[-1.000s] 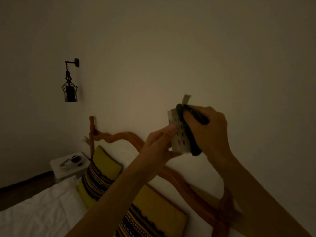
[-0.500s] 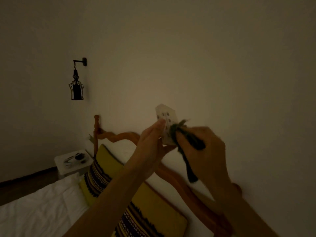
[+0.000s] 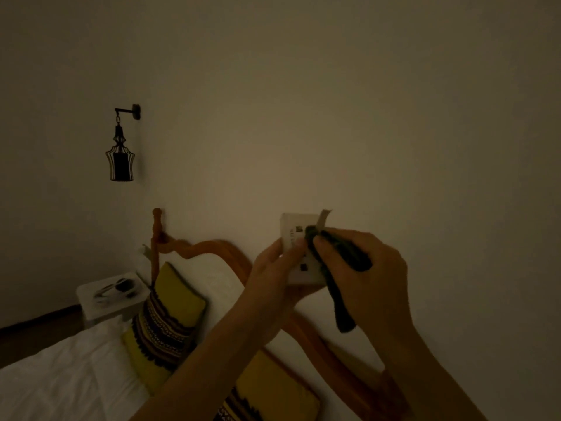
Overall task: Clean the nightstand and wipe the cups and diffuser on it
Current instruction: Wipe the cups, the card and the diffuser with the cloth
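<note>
A dimly lit bedroom in a home. A bed (image 3: pixel 60 375) with white linen stands against a plain wall (image 3: pixel 303 101), backed by a curved wooden headboard (image 3: pixel 212 247). 2 yellow patterned pillows (image 3: pixel 173 311) lean on the headboard. A white nightstand (image 3: pixel 91 302) sits beside the bed, and a black lantern-style wall lamp (image 3: pixel 120 159) hangs above it.

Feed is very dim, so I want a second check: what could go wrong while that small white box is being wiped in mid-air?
The left hand grips the white box only at one edge, above the bed; pressure from the dark cloth in the right hand might knock it loose. The cloth's hanging tail could snag. In this dimness, dirt is easily missed.
</note>
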`<state>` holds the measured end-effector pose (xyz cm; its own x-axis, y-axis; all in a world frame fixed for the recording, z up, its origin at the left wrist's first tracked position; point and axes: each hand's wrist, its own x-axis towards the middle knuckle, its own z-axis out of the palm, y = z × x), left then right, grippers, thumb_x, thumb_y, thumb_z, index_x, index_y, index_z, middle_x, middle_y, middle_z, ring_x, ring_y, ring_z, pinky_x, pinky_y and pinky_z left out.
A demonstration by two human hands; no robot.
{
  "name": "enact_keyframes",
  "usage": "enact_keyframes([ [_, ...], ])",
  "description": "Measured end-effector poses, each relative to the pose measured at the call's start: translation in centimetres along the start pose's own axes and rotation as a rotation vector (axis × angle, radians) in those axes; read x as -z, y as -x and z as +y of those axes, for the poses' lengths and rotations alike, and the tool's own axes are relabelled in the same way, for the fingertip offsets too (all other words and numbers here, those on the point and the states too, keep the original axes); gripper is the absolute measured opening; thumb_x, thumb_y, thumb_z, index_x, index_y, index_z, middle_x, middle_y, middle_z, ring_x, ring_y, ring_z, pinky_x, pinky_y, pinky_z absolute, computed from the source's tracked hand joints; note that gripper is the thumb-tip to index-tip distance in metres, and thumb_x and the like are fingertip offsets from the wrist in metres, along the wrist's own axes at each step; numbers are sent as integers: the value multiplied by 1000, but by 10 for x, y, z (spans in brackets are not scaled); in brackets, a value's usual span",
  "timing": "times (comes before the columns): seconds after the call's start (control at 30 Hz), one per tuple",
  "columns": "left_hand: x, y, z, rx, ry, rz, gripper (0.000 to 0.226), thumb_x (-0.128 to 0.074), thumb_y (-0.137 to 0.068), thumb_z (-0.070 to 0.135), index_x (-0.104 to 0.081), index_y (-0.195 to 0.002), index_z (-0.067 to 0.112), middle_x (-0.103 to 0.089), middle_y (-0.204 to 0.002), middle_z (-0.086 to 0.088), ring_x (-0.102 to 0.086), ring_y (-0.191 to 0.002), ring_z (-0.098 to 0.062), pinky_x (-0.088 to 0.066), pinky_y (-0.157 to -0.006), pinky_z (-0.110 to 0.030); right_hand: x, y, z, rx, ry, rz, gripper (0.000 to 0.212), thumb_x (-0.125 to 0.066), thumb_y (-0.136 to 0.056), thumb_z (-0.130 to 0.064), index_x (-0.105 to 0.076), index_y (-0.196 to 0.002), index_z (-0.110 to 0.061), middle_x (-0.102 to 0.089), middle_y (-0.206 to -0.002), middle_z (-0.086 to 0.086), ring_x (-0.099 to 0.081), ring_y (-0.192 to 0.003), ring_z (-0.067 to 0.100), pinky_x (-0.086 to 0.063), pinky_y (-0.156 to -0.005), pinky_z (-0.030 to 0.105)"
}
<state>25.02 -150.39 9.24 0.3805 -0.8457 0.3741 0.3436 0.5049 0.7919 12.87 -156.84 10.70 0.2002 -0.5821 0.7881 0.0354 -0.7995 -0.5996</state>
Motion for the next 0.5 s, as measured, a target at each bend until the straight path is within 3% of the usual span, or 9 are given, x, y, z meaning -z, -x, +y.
enact_keyframes([
  [0.1, 5, -6, 4, -1, 101, 48, 42, -59, -89, 27, -59, -127, 9, -67, -118, -22, -68, -107, -37, -60, -81, -41, 5, 15, 9, -70, -57, 28, 38, -68, -77, -46, -75, -107, -23, -74, -97, -10, -70, -87, 2, -60, -78, 23],
  [0.2, 6, -9, 4, -10, 178, 38, 37, -58, -89, 24, -60, -122, 7, -71, -105, -17, -71, -97, -29, -61, -79, -37, 5, 21, 10, -93, -88, 20, 36, -66, -76, -50, -76, -103, -28, -75, -91, -12, -70, -82, 2, -60, -75, 25],
  [0.37, 5, -3, -12, 25, -76, -1, 35, -64, -86, 27, -70, -116, 11, -72, -107, -15, -70, -99, -29, -60, -78, -34, 7, -4, 7, -166, -225, 55, 6, -74, -83, -39, -77, -89, -37, -76, -81, -13, -74, -73, 10, -63, -65, 35],
  [0.5, 6, -5, -11, 30, -132, -12, 38, -65, -80, 21, -68, -114, 5, -75, -102, -13, -73, -91, -26, -60, -70, -29, 12, -25, 1, -236, -342, -30, 6, -73, -88, -30, -78, -86, -33, -77, -78, -5, -74, -68, 18, -62, -58, 34],
])
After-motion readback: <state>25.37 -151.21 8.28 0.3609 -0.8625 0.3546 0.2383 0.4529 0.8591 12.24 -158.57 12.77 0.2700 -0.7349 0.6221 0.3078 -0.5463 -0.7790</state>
